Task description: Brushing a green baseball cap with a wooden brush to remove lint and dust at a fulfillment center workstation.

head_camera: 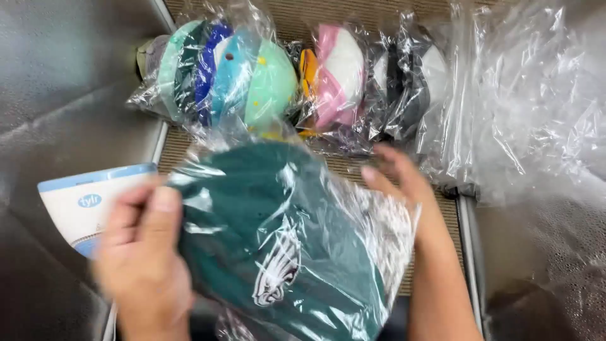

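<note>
The left hand (142, 262) sits near, at the left, fingers curled and thumb pressed forward in a pinch (blurred). The right hand (404, 183) reaches farther right, fingers spread, forearm bare.

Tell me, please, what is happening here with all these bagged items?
A person holds a dark green cap in a clear plastic bag with both hands: the left hand grips its left edge, and the right hand rests against its far right side. Beyond it stands a row of bagged caps, teal, blue, pink and grey. A white and blue card lies at the left, and loose clear plastic is piled at the right.
</note>
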